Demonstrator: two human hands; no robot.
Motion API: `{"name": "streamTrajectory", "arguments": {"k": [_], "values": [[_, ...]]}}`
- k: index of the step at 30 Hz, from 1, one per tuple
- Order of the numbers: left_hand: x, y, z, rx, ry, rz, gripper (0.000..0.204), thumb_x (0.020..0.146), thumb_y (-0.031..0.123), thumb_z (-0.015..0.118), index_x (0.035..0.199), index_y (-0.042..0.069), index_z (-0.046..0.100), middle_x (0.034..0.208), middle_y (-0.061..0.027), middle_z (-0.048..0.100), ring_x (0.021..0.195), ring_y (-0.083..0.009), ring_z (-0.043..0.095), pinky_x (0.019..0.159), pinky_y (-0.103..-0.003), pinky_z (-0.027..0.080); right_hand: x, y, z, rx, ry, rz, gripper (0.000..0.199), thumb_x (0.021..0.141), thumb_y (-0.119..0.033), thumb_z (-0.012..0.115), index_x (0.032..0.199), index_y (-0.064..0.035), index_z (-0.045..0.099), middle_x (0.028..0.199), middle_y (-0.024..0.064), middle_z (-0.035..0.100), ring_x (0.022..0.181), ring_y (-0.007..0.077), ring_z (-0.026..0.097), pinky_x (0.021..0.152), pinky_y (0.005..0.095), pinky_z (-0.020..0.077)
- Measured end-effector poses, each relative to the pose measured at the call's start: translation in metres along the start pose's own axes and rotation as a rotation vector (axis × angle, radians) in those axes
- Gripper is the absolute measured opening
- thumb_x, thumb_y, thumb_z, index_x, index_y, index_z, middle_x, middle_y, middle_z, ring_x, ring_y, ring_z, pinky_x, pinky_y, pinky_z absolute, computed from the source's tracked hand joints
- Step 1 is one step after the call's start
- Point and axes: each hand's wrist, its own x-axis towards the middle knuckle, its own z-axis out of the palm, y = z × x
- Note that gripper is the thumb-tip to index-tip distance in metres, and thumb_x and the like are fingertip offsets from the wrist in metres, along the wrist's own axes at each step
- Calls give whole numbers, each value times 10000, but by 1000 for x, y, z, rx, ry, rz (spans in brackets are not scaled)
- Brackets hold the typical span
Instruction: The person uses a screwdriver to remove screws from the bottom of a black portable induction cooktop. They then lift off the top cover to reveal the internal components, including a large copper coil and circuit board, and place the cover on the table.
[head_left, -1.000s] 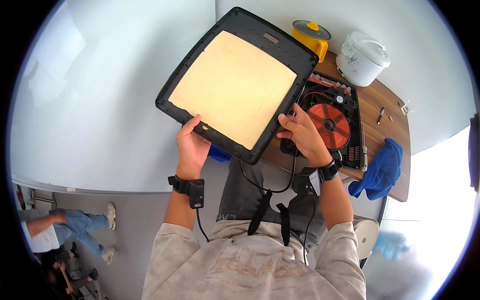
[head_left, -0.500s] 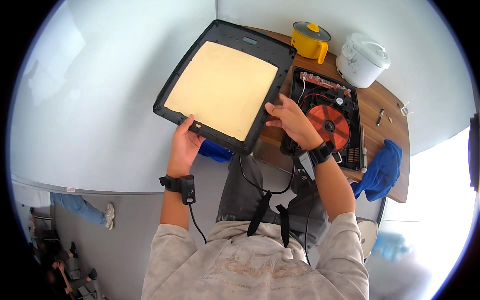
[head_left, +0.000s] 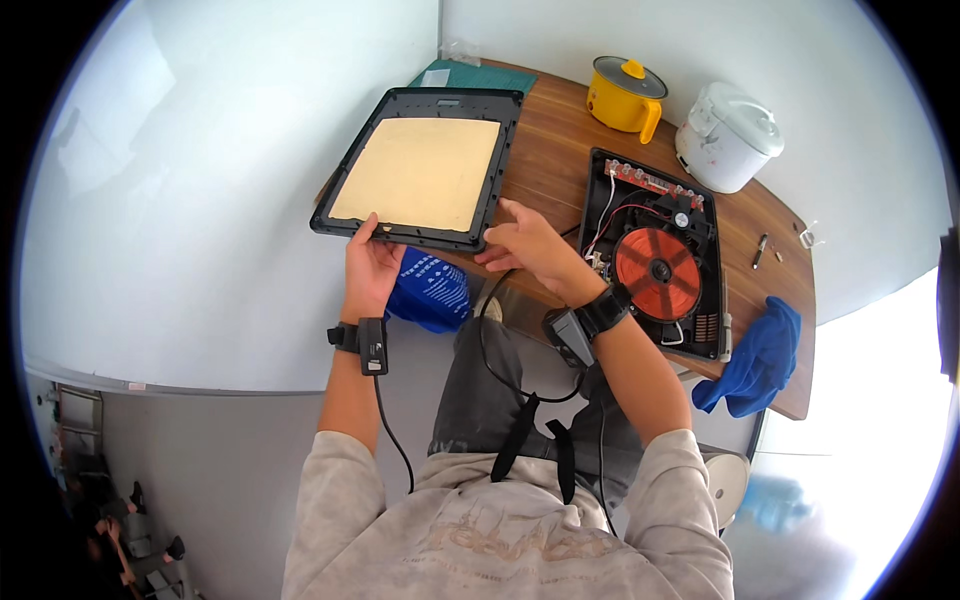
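My left hand (head_left: 368, 268) gripped the near edge of the black cover panel (head_left: 420, 168), thumb over the rim and fingers curled beneath it, so the hand was clamped on the frame. The panel lay with its tan inner sheet facing up, over the left end of the wooden desk (head_left: 548, 160), its near left corner overhanging the desk's edge. It seemed to be resting on the desk at the far side, though I could not tell how much weight the hand carried. A green mat (head_left: 470, 76) peeked out behind its far edge, and a blue bag (head_left: 430, 290) hung below the near edge by my knee.

My right hand (head_left: 530, 245) was beside the panel's near right corner, fingers spread and loosely apart, fingertips touching or just off the rim; it held nothing firmly as far as I could see. A black cable (head_left: 490, 345) looped down from the desk across my lap.

Further right sat the opened cooker base (head_left: 655, 262), with its copper-red coil and small fan exposed, near the desk's front edge. Behind it stood a yellow pot (head_left: 625, 95) and a white rice cooker (head_left: 725, 135); a blue cloth (head_left: 760, 355) draped off the right corner.

To do this well, I judged the panel should be kept level, supported at both near corners, and slid fully onto the desk before the grip loosened, well clear of the exposed wiring.
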Motion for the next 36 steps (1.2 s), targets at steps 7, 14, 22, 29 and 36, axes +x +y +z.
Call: {"name": "streamTrajectory", "arguments": {"k": [7, 14, 22, 29, 36], "values": [[37, 9, -9, -13, 70, 2, 196, 979, 135, 605, 1137, 21, 595, 1099, -65, 677, 1025, -195, 651, 875, -327, 561, -18, 6, 5, -147, -31, -54, 625, 947, -99, 561, 1499, 4, 286, 1055, 160, 676, 863, 188, 685, 757, 289, 571], [77, 14, -14, 5, 84, 34, 154, 978, 127, 603, 1098, 32, 596, 1062, -62, 670, 996, -192, 650, 873, -328, 568, -71, 3, 1, -301, -104, -115, 440, 966, -108, 550, 1379, 1, 443, 1009, 122, 701, 849, 142, 670, 741, 270, 548], [118, 25, -50, 267, 92, -9, 212, 956, 188, 660, 1128, 77, 602, 1075, -49, 666, 1014, -194, 630, 916, -337, 528, -131, 5, -12, -357, -79, -186, 369, 982, -131, 567, 1328, -27, 495, 964, 101, 718, 811, 156, 701, 733, 287, 558], [146, 53, -91, 669, 134, -208, 436, 948, 347, 688, 1215, 29, 555, 1122, -160, 663, 1056, -234, 635, 878, -330, 554, -203, 30, -35, -333, 44, -173, 323, 971, -102, 586, 1285, -38, 545, 963, 96, 723, 842, 155, 698, 795, 285, 549], [147, 76, -94, 1158, 212, -331, 577, 903, 587, 648, 1027, 38, 522, 946, -148, 693, 838, -207, 684, 741, -349, 577, -287, 69, -70, -104, 373, -84, 310, 961, -44, 581, 1269, -16, 567, 975, 98, 708, 888, 136, 680, 822, 287, 557]]}}
